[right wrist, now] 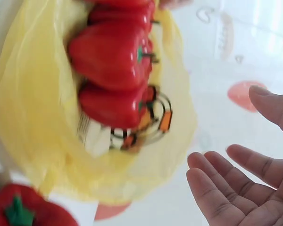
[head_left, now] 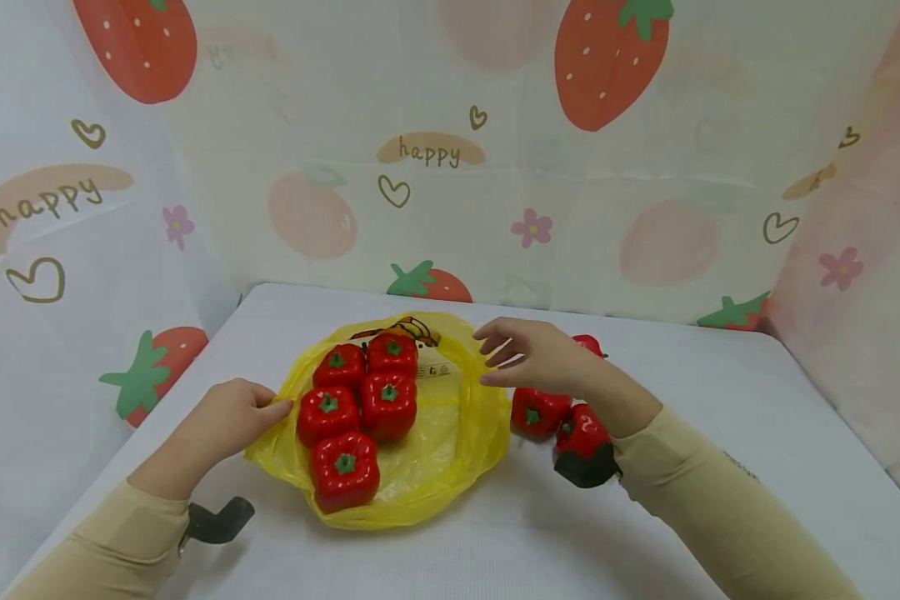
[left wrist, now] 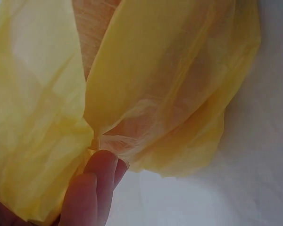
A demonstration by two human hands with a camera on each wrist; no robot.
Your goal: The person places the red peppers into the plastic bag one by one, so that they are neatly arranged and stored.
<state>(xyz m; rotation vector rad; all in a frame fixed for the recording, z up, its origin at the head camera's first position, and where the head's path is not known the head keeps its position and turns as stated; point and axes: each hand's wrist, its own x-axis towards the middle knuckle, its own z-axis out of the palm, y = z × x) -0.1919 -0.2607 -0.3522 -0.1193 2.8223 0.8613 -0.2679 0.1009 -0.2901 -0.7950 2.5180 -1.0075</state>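
Note:
A yellow plastic bag (head_left: 435, 433) lies spread open on the white table, with several red bell peppers (head_left: 346, 471) standing in its left half, green stems up. My left hand (head_left: 234, 417) pinches the bag's left edge between thumb and fingers; in the left wrist view those fingertips (left wrist: 106, 165) grip the gathered plastic. My right hand (head_left: 536, 357) hovers by the bag's right rim, fingers apart and holding nothing. In the right wrist view the right hand (right wrist: 247, 188) shows an empty palm beside the bag, and the peppers (right wrist: 111, 56) inside appear side-on.
More red bell peppers (head_left: 540, 412) sit right of the bag, partly hidden behind my right forearm. A dark wrist-camera mount (head_left: 221, 521) juts from my left sleeve. A strawberry-printed cloth (head_left: 435, 217) stands behind the table and along both sides.

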